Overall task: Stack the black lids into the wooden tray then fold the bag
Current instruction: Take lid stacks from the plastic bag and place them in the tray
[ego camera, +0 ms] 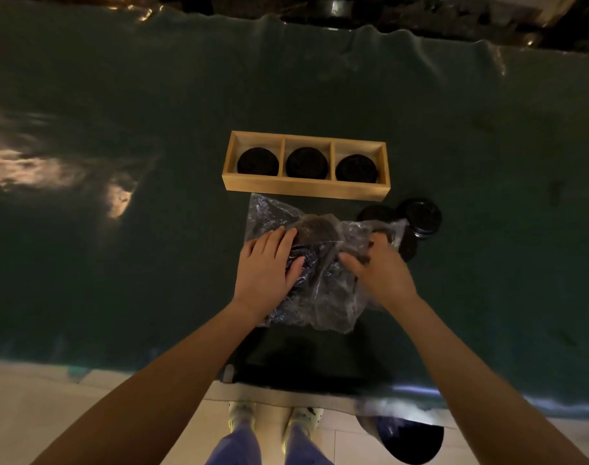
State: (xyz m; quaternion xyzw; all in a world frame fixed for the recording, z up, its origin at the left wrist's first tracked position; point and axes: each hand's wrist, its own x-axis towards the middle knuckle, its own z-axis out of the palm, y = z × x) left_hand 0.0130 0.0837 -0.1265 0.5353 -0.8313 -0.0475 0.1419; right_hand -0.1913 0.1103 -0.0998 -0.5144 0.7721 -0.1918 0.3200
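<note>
Head view shows a big dark green table (118, 263) with a wooden tray (306, 189) on it. Each of its three boxes has black lids (306, 163) inside. Just in front of the tray lies a clear bag (319, 297), all crinkly, with some lids showing through it. More loose lids (422, 216) sit by the bag's right end. The left hand (266, 266) lies flat and open on the bag, holding it down. The right hand (380, 266) reaches into the bag's right end; I cannot tell if its grip has a lid. To do this well, keep the bag pinned and pull lids out one by one. Folding has to wait, because lids inside are in the way
</note>
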